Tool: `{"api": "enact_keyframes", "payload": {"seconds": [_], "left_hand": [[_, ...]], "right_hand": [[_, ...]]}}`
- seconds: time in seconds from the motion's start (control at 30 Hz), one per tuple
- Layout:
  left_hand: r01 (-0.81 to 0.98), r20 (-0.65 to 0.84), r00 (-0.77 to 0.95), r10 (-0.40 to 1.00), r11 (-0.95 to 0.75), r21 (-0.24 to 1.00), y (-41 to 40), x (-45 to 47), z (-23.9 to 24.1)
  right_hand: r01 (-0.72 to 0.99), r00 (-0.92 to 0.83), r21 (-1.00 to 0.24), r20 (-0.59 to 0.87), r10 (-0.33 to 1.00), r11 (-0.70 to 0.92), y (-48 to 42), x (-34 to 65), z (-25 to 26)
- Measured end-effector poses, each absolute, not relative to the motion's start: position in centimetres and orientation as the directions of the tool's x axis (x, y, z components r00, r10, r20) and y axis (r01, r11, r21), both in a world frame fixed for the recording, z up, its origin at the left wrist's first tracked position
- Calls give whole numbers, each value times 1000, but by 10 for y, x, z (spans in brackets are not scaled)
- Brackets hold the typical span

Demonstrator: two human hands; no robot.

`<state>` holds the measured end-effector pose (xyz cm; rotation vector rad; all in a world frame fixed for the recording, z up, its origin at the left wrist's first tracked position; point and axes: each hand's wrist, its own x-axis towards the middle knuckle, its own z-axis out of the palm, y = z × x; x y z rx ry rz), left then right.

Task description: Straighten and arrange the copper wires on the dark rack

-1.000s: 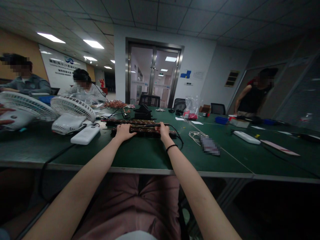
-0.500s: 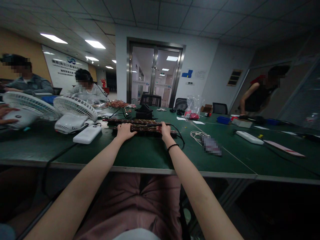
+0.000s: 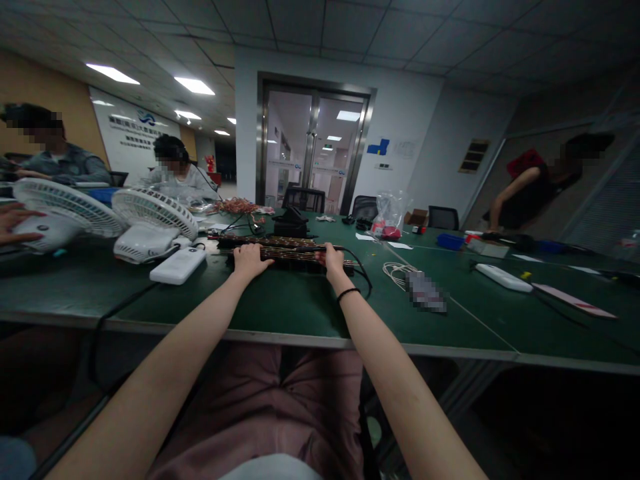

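Observation:
On the green table, straight ahead of me, lies a long dark bundle of strips with coppery lines point(image 3: 293, 255); its exact kind cannot be made out. My left hand point(image 3: 249, 259) is closed over its left part, the thumb stretched along the near side. Near the right end my right hand point(image 3: 331, 260) is closed round the bundle, thumb up, fingertips partly hidden. A black cable point(image 3: 367, 272) loops out beside the right hand. Just behind the bundle sits a black object point(image 3: 291, 223).
To the left stand a white fan point(image 3: 150, 223) and a white power bank point(image 3: 179, 265). A phone point(image 3: 425, 291) with a pale cable point(image 3: 395, 272) lies to the right. Clear plastic bags point(image 3: 393, 213) are farther back. Other people are left and right; one's hand point(image 3: 20, 223) touches another fan.
The view has shifted slightly, and the person at the right leans farther right. My hands keep their hold on the bundle, with hardly any movement.

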<state>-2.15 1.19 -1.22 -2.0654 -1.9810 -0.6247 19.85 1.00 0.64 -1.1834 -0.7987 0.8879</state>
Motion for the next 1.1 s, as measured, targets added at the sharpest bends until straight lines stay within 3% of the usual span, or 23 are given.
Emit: {"api": "enact_keyframes", "payload": {"seconds": [0.17,0.6,0.97,1.1], "left_hand": [[987,460,28,888,-97,128,12,-21,-14],[926,484,291,825,-371,76,16,-20,-20],[931,484,311,818,-364,15,17,-18,-20],[936,504,300,810,-352,10,16,-18,-20]], "right_hand": [[-142,448,-979,66,892,144,11,198,6],[-154,434,-977,66,899,146,11,199,7],[-106,403,-976,131,906,188,6,196,5],[-106,367,-986,82,927,130,3,195,6]]}}
